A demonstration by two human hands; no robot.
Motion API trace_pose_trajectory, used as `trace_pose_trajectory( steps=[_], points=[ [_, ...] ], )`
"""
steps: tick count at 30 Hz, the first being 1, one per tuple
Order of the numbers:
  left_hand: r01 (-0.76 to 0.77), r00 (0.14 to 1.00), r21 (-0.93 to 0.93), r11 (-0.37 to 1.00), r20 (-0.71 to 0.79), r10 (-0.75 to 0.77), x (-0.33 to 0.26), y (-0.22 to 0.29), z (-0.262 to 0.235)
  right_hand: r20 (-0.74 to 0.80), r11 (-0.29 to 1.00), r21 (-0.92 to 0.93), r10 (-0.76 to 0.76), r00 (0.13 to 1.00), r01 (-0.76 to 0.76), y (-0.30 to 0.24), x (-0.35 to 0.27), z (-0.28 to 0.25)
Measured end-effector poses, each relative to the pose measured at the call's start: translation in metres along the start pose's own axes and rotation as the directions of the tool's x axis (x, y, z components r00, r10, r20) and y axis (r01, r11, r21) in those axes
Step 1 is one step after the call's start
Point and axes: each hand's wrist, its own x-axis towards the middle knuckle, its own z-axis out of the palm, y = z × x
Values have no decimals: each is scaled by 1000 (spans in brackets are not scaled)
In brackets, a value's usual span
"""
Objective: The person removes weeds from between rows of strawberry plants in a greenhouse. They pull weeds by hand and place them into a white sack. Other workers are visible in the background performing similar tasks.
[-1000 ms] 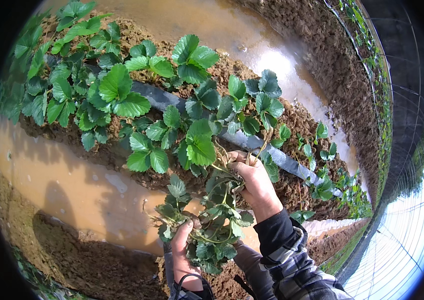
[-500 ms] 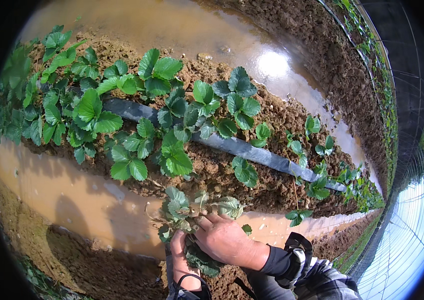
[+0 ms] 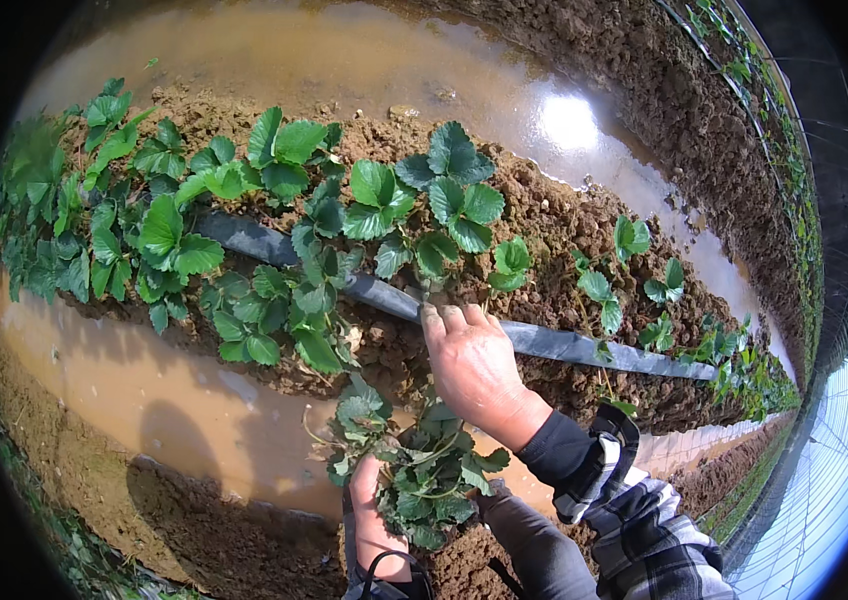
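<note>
Left hand [image 3: 376, 515] low near centre, fingers wrapped round a bunch of strawberry seedlings [image 3: 414, 470], stems gripped at the base, leaves fanning up and right. Right hand [image 3: 474, 365] just above, palm down, fingers narrow and nearly straight, tips touching soil beside the black drip hose [image 3: 544, 342]; holding nothing as far as visible, underside hidden. Bunch likely light, soft, floppy; leaves and thin runners easy to bruise or tear, wet and probably a bit slippery. Best taken low at the crown or root end, not by leaf blades; loose grip enough, no squeezing. Raised soil bed [image 3: 564, 215] running left to far right, crumbly, damp, clods uneven. Planted strawberry plants [image 3: 244, 220] dense at left, sparser and smaller toward right. Hose lying along bed centre between plant rows. Muddy water furrow [image 3: 144, 390] on near side of bed, another flooded furrow [image 3: 424, 60] on far side, glare spot at far right. Near bank dark mud. Greenhouse film wall [image 3: 834, 470] at far right edge, bright. Plaid sleeve [image 3: 644, 530] with dark cuff at lower right. Little firm footing near; room for hands only on bed top.
</note>
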Motion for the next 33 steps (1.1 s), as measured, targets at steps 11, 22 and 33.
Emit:
trace_pose_trajectory(
  steps=[11, 22, 33],
  points=[
    [-25, 1000, 53, 998, -18, 26, -1, -7, 7, -164, 929, 313, 258, 952, -197, 22, 60, 20],
    [-267, 963, 422, 866, 90, 253, -16, -11, -8, 38, 990, -23, 139, 990, -138, 30, 83, 11],
    [-87, 994, 62, 994, -54, 90, -13, -10, -16, 89, 171, 979, 139, 986, -112, 56, 59, -106]
  ],
)
